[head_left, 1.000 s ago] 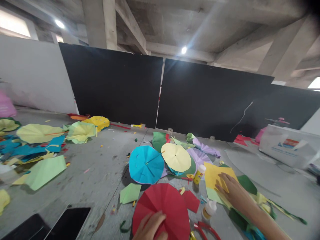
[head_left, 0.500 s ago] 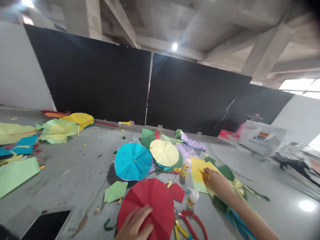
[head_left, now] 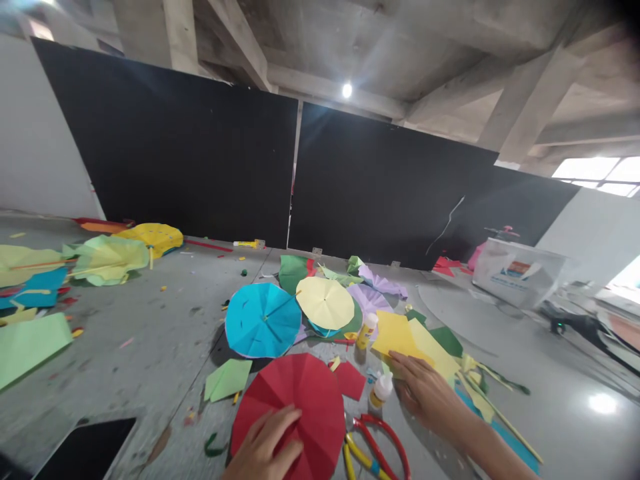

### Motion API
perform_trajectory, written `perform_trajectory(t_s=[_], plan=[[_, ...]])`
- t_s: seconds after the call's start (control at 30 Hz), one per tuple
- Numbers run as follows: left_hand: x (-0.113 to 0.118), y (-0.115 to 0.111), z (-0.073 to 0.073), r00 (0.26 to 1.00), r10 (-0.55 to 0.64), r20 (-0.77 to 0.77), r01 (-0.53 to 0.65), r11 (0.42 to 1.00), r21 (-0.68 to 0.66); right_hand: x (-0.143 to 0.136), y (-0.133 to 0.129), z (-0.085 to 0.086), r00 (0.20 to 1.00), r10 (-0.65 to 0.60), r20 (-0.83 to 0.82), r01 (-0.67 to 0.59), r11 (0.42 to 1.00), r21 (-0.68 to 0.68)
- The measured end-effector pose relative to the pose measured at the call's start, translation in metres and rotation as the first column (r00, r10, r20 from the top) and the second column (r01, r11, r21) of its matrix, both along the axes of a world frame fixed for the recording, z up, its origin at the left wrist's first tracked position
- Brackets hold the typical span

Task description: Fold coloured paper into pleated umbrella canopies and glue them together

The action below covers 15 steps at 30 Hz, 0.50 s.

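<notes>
My left hand point(head_left: 273, 440) lies with fingers spread on a pleated red paper disc point(head_left: 305, 393). My right hand point(head_left: 425, 393) rests palm down with fingers stretched out, its fingertips at the near edge of a yellow paper sheet point(head_left: 397, 333). A paler yellow sheet point(head_left: 435, 350) lies beside that one. Left of the right hand stand a glue stick point(head_left: 367, 330) and a small white-capped bottle point(head_left: 381, 390). Scissors with red handles point(head_left: 387, 440) and a yellow-handled tool point(head_left: 365, 460) lie between the hands, partly cut off by the frame. Behind the red disc are a blue pleated disc point(head_left: 264, 320) and a cream one point(head_left: 325, 302).
Green paper scraps point(head_left: 227, 380), lilac crumpled paper point(head_left: 370, 298) and a red piece point(head_left: 350, 380) surround the discs. More coloured paper point(head_left: 113, 260) lies at left, with a black phone-like slab point(head_left: 90, 450) nearer. A clear bin point(head_left: 517, 270) stands at right, before a black partition point(head_left: 200, 153).
My right hand has come back toward me, its fingers straightening. Beneath it the yellow sheets have shifted, and the pale one shows more on the right. The left hand stays on the red disc.
</notes>
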<state>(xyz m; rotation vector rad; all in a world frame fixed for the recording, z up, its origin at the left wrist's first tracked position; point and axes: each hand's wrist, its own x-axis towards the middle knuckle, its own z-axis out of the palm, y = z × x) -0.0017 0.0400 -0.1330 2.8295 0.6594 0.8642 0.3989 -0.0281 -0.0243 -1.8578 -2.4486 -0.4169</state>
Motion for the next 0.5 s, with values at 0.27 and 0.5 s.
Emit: perform_trajectory(t_s=[0.27,0.5], plan=[[0.002,0.003,-0.005,0.997,-0.007,-0.08,0.0,0.996,-0.094,0.005,0.025,-0.018,0.992,0.056,0.112,-0.064,0.995,0.07],[0.002,-0.001,0.004,0.992,0.012,-0.124,-0.016,0.999,-0.036,0.014,0.03,-0.004,0.991,-0.113,0.077,0.094,0.971,0.22]])
